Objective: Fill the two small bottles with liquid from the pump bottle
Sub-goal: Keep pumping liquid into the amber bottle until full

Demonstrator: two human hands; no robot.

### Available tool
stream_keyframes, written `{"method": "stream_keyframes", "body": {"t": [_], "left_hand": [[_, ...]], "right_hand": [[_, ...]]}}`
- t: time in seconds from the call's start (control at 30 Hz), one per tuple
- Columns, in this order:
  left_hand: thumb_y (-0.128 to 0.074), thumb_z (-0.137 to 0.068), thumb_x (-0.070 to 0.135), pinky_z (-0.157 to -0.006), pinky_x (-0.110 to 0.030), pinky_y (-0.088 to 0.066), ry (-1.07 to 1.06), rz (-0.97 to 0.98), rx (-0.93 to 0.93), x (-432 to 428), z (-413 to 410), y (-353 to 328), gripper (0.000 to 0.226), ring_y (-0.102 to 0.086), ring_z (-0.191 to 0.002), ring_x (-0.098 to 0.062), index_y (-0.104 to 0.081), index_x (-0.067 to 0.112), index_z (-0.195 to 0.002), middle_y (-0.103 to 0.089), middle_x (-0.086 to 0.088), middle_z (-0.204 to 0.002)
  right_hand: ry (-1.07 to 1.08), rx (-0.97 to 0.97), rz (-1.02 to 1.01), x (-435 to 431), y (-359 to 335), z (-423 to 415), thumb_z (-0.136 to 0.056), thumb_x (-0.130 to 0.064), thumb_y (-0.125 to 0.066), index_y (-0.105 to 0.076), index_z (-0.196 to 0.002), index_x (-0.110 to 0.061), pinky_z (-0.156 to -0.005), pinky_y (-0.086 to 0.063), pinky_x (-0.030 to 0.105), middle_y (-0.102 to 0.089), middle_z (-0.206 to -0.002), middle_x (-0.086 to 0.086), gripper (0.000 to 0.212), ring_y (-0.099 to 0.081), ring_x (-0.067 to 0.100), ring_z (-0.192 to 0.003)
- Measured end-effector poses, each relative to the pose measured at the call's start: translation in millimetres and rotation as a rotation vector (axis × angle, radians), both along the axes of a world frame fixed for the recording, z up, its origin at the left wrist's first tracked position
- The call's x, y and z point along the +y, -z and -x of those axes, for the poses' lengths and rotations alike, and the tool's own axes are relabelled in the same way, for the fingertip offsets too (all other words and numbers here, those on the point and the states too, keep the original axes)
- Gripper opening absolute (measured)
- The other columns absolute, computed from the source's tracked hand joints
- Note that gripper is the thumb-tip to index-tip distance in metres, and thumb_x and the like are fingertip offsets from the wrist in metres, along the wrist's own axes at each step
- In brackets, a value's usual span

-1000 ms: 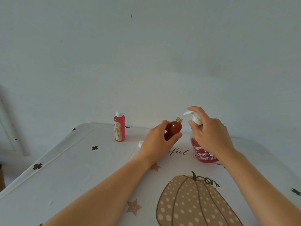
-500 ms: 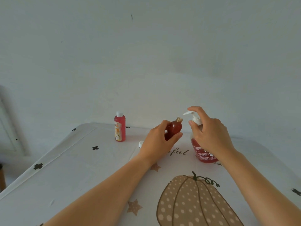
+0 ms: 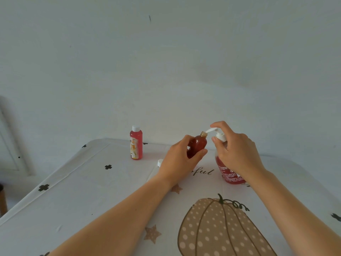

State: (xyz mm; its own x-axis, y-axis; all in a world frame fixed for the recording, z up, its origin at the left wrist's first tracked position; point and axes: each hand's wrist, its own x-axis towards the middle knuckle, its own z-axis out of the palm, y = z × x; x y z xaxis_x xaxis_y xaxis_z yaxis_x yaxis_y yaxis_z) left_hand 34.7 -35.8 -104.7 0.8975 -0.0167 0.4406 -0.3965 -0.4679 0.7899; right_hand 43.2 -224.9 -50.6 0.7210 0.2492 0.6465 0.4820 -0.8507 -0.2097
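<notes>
Alignment first: gripping tilted small brown-red plastic bottle [image 3: 198, 145] in left hand [image 3: 180, 159], holding its mouth at white spout [image 3: 211, 130] of clear red-filled pump bottle [image 3: 224, 172], clasping pump head [image 3: 220, 136] in right hand [image 3: 238, 154], pressing slowly

Left hand [image 3: 181, 159], right hand [image 3: 238, 154] curled.
</notes>
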Motion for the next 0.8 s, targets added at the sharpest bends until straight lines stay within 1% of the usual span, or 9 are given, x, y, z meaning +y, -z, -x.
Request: {"method": "stream_keyframes", "body": {"t": [0.13, 0.27, 0.5, 0.7, 0.8], "left_hand": [[-0.072, -0.098, 0.055, -0.084, -0.034, -0.063, -0.005, -0.005, -0.003, 0.1, -1.4, 1.0, 0.039, -0.071, -0.091, -0.007, -0.060, 0.031, -0.127, -0.070, 0.014, -0.110], [-0.073, -0.097, 0.054, -0.085, -0.035, -0.063, -0.004, -0.001, -0.008, -0.2, -2.7, 1.9, 0.039, -0.070, -0.091, -0.007, -0.061, 0.031, -0.126, -0.071, 0.013, -0.110], [-0.073, -0.097, 0.054, -0.086, -0.035, -0.062, 0.000, 0.005, -0.013, -0.5, -3.0, 2.7, 0.038, -0.070, -0.092, -0.004, -0.061, 0.031, -0.125, -0.071, 0.014, -0.111], [-0.073, -0.097, 0.054, -0.085, -0.033, -0.062, -0.001, -0.002, -0.017, -0.4, -3.1, 2.3, 0.038, -0.069, -0.092, -0.004, -0.061, 0.030, -0.124, -0.071, 0.014, -0.111], [-0.073, -0.097, 0.054, -0.085, -0.033, -0.061, -0.004, -0.006, -0.021, -0.3, -2.4, 2.2, 0.038, -0.069, -0.092, -0.004, -0.061, 0.031, -0.125, -0.071, 0.014, -0.111]], "right_hand": [[0.007, 0.011, -0.017, -2.2, 0.7, -0.6, -0.108, -0.032, -0.058, -0.048, -0.143, -0.037, -0.065, -0.057, 0.039, -0.064, -0.071, -0.009, 0.037, -0.062, 0.011, -0.062], [0.006, 0.005, -0.031, -4.1, 1.7, -1.2, -0.108, -0.032, -0.059, -0.048, -0.146, -0.037, -0.063, -0.053, 0.036, -0.064, -0.071, -0.008, 0.040, -0.061, 0.009, -0.063], [0.005, -0.017, -0.016, -2.9, 2.6, -3.9, -0.107, -0.032, -0.059, -0.047, -0.134, -0.039, -0.065, -0.060, 0.043, -0.065, -0.069, -0.008, 0.030, -0.063, 0.015, -0.060], [0.016, -0.008, -0.037, -6.4, 3.7, -4.7, -0.107, -0.033, -0.058, -0.045, -0.143, -0.042, -0.064, -0.053, 0.037, -0.064, -0.070, -0.008, 0.039, -0.061, 0.011, -0.061], [0.009, -0.010, -0.030, -5.2, 4.2, -4.1, -0.107, -0.034, -0.059, -0.046, -0.144, -0.041, -0.065, -0.054, 0.037, -0.063, -0.070, -0.010, 0.040, -0.060, 0.010, -0.062]]}}
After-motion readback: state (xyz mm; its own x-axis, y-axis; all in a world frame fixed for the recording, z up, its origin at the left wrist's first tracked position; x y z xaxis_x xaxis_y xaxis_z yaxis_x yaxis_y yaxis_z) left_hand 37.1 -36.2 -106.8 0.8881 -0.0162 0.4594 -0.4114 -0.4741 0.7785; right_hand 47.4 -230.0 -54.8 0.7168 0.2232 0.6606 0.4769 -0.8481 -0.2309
